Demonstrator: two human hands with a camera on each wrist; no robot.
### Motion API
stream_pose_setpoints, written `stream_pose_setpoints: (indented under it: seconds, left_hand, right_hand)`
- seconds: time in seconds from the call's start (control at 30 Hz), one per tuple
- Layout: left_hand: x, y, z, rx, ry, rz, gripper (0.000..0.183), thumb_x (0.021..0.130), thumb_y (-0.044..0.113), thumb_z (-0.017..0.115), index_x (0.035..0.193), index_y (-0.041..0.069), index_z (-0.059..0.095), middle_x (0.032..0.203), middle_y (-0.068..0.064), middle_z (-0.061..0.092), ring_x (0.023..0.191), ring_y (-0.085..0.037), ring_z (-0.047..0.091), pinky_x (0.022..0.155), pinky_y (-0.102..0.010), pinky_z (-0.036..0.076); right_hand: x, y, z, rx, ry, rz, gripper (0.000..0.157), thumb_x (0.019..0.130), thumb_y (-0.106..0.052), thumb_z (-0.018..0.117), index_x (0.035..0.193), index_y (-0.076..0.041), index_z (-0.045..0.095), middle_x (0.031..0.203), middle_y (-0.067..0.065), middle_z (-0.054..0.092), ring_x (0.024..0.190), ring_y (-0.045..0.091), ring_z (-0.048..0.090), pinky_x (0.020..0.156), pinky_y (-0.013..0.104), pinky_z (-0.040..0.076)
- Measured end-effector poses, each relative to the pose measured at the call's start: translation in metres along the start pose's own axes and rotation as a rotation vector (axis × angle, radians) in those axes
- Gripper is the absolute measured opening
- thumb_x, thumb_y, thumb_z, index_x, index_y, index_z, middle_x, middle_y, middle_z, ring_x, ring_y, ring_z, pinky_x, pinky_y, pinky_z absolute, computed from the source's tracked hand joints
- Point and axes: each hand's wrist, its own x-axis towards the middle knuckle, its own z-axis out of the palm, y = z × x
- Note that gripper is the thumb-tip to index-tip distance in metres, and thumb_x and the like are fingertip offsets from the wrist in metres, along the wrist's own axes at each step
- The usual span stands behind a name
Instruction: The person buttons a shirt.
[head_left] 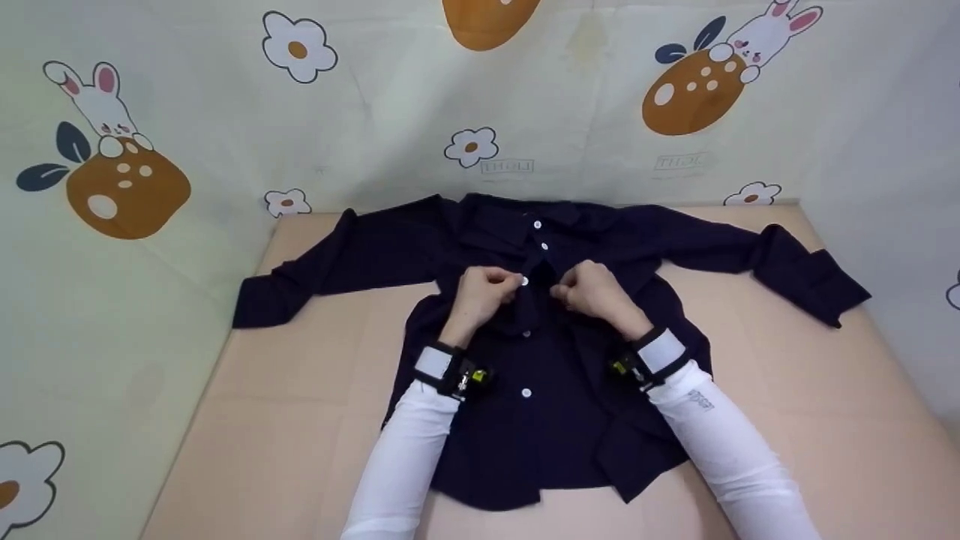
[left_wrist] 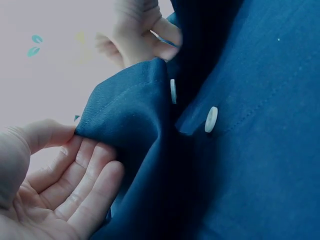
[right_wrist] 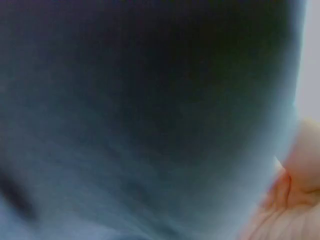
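Dark shirt (head_left: 487, 442) with white buttons (head_left: 526, 393), tan table (head_left: 300, 420) beneath the shirt, left hand (head_left: 480, 296) pinching the shirt's front edge, right hand (head_left: 595, 291) pinching the shirt's opposite front edge

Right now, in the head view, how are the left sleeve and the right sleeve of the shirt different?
Near the body, the left sleeve looks wider and the right sleeve narrower. The left sleeve runs toward the lower left; the right sleeve runs toward the lower right. Both are dark, bent and creased.
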Motion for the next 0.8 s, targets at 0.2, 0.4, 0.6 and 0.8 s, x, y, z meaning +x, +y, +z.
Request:
stream_pose_setpoints:
  seconds: [0.2, 0.4, 0.6, 0.8]
  left_hand:
    - [0.000, 0.000, 0.002, -0.014, -0.005, 0.022, 0.018, 0.091, 0.015, 0.075, 0.092, -0.002, 0.081, 0.070, -0.003, 0.072, 0.059, -0.006, 0.063, 0.059, -0.017, 0.051]
    - [0.000, 0.004, 0.005, -0.028, -0.006, 0.022, 0.019, 0.090, 0.016, 0.076, 0.092, -0.002, 0.081, 0.068, 0.001, 0.070, 0.057, -0.005, 0.061, 0.059, -0.018, 0.053]
    - [-0.001, 0.006, 0.007, -0.034, 0.006, 0.009, 0.018, 0.090, 0.016, 0.076, 0.091, -0.002, 0.081, 0.067, 0.002, 0.068, 0.057, -0.004, 0.060, 0.058, -0.017, 0.051]
    - [-0.002, 0.004, 0.012, -0.020, 0.021, 0.037, 0.018, 0.090, 0.016, 0.077, 0.091, -0.001, 0.081, 0.070, 0.000, 0.071, 0.058, -0.003, 0.060, 0.058, -0.016, 0.050]
  right_hand:
    - [0.000, 0.008, -0.012, 0.484, -0.062, 0.048, 0.018, 0.099, -0.006, 0.064, 0.093, 0.009, 0.070, 0.071, -0.003, 0.062, 0.062, 0.005, 0.062, 0.061, 0.019, 0.057]
    - [0.000, 0.019, -0.010, 0.864, -0.095, 0.135, 0.013, 0.102, -0.004, 0.061, 0.107, 0.006, 0.067, 0.082, -0.004, 0.067, 0.072, 0.008, 0.069, 0.072, 0.022, 0.060]
    - [0.000, 0.019, -0.002, 0.950, -0.080, 0.152, 0.011, 0.101, -0.002, 0.062, 0.109, 0.005, 0.066, 0.084, -0.003, 0.068, 0.073, 0.010, 0.071, 0.072, 0.023, 0.061]
    - [-0.003, 0.011, 0.002, 0.912, -0.042, 0.132, 0.016, 0.100, -0.002, 0.062, 0.112, 0.008, 0.066, 0.084, -0.005, 0.068, 0.073, 0.009, 0.071, 0.072, 0.023, 0.061]
